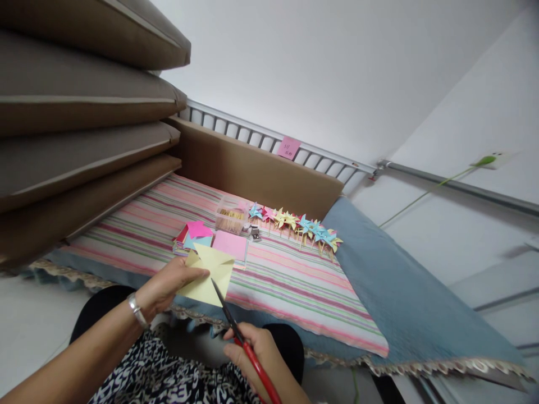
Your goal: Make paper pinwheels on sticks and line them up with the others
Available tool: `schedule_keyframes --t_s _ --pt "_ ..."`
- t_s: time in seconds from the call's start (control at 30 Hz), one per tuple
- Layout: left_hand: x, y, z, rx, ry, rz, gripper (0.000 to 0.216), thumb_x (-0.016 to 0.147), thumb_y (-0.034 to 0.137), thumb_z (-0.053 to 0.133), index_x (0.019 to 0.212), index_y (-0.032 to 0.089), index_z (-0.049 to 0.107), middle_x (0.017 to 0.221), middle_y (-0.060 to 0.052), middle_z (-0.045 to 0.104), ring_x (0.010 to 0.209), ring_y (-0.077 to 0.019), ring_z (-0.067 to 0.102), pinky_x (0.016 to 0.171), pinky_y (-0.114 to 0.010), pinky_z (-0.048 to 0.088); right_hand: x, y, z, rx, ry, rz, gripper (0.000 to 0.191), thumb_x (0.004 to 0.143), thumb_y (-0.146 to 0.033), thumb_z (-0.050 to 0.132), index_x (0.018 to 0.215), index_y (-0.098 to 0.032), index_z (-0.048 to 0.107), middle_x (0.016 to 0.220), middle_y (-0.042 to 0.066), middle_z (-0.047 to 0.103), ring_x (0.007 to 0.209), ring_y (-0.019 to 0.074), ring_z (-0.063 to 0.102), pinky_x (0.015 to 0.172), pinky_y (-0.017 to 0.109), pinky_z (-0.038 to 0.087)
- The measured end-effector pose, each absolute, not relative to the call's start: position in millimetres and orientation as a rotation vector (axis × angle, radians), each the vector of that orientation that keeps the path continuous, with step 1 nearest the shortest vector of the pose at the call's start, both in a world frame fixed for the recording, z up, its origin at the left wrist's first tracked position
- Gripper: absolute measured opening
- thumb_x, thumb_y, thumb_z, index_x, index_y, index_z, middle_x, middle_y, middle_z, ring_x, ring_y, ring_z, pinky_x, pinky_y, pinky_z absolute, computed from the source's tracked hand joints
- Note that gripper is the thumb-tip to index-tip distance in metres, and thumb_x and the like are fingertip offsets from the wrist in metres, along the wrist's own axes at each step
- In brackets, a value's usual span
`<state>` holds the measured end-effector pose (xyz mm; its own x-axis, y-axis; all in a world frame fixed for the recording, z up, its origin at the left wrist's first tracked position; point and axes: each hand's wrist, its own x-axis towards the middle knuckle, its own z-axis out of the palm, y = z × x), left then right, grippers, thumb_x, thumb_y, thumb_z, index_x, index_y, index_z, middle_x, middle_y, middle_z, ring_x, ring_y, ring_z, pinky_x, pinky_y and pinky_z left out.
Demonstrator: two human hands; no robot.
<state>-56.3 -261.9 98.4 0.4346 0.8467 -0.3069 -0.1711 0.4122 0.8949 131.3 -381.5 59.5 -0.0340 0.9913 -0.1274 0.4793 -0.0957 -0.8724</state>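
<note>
The left grip [179,280] pinches the yellow paper [218,269], thumb uppermost, at the near side of the striped cloth [290,300]; the right grip [259,345] grasps the red-handled scissors [229,318], whose blades reach across the sheet's lower part, tips just beside the left thumb; whether they are biting into it, one cannot tell; openings show in the paper's upper left and right, so good work probably means holding the sheet taut, moving the thumb off the blade line, and stopping any cut short of the middle.
</note>
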Motion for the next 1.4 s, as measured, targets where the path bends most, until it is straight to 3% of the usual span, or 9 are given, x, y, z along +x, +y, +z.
schedule_keyframes --t_s 0.4,0.7,0.77,0.83,0.9,0.97,1.07,1.23,1.4 --pt "-54 -260 97 0.926 0.927 0.756 0.027 0.057 0.023 0.074 0.08 0.008 0.069 0.07 -0.011 0.074 0.054 -0.0207 0.065 0.051 -0.026 0.048 131 -383 75 -1.679 -1.641 1.056 0.011 0.072 -0.025 0.061 0.079 -0.018 0.066 0.051 -0.006 0.043 0.047 0.0085 0.036 0.047 0.02 0.03" --pt "-68 -240 92 0.913 1.002 0.806 0.028 0.055 0.022 0.075 0.078 0.008 0.068 0.069 -0.012 0.073 0.055 -0.0225 0.065 0.051 -0.029 0.049 170 -391 66 -1.781 -1.787 0.976 0.028 0.072 -0.016 0.054 0.099 -0.021 0.063 0.052 -0.005 0.053 0.044 0.0113 0.047 0.046 0.021 0.035" --pt "-70 -237 90 0.936 1.003 0.778 0.027 0.054 0.021 0.074 0.077 0.008 0.069 0.068 -0.011 0.073 0.054 -0.0224 0.065 0.052 -0.029 0.049 183 -393 66 -1.763 -1.763 0.967 0.034 0.072 -0.013 0.052 0.104 -0.021 0.061 0.062 -0.002 0.061 0.051 0.0137 0.054 0.052 0.022 0.041" --pt "-67 -237 86 0.981 0.994 0.739 0.025 0.054 0.02 0.074 0.075 0.009 0.069 0.067 -0.01 0.073 0.054 -0.0214 0.064 0.052 -0.028 0.049 190 -393 70 -1.696 -1.727 0.888 0.039 0.07 -0.011 0.054 0.107 -0.021 0.059 0.083 0.003 0.066 0.07 0.0176 0.061 0.068 0.026 0.046" --pt "-60 -240 81 1.035 0.979 0.66 0.022 0.054 0.02 0.073 0.073 0.01 0.07 0.067 -0.01 0.073 0.054 -0.0211 0.064 0.052 -0.028 0.048 190 -388 77 -1.641 -1.669 0.795 0.041 0.072 -0.013 0.057 0.112 -0.022 0.056 0.097 0.005 0.065 0.087 0.0202 0.06 0.081 0.031 0.044" --pt "-50 -246 76 1.086 0.947 0.558 0.021 0.055 0.021 0.071 0.073 0.011 0.07 0.067 -0.01 0.073 0.055 -0.0218 0.065 0.052 -0.028 0.048 184 -376 83 -1.604 -1.593 0.752 0.04 0.075 -0.019 0.059 0.115 -0.022 0.053 0.101 0.006 0.063 0.09 0.0203 0.059 0.084 0.032 0.043" --pt "-36 -256 75 1.141 0.872 0.433 0.023 0.055 0.022 0.071 0.075 0.012 0.071 0.069 -0.009 0.074 0.057 -0.0228 0.065 0.054 -0.029 0.048 168 -351 86 -1.512 -1.494 0.758 0.043 0.071 -0.024 0.063 0.112 -0.021 0.051 0.095 0.004 0.061 0.079 0.0173 0.058 0.075 0.029 0.046" --pt "-29 -263 81 1.167 0.805 0.387 0.021 0.055 0.022 0.073 0.072 0.011 0.07 0.068 -0.009 0.074 0.058 -0.0222 0.065 0.056 -0.028 0.047 145 -317 76 -1.433 -1.46 0.868 0.039 0.063 -0.01 0.057 0.101 -0.021 0.056 0.066 -0.006 0.052 0.051 0.0089 0.043 0.052 0.02 0.037" --pt "-37 -260 74 0.938 0.711 0.686 0.024 0.067 0.028 0.072 0.084 0.012 0.069 0.08 -0.009 0.074 0.068 -0.0188 0.066 0.062 -0.025 0.049 138 -314 61 -1.24 -1.207 0.965 0.033 0.069 -0.017 0.055 0.101 -0.02 0.049 0.079 -0.001 0.059 0.057 0.0106 0.05 0.054 0.021 0.039"
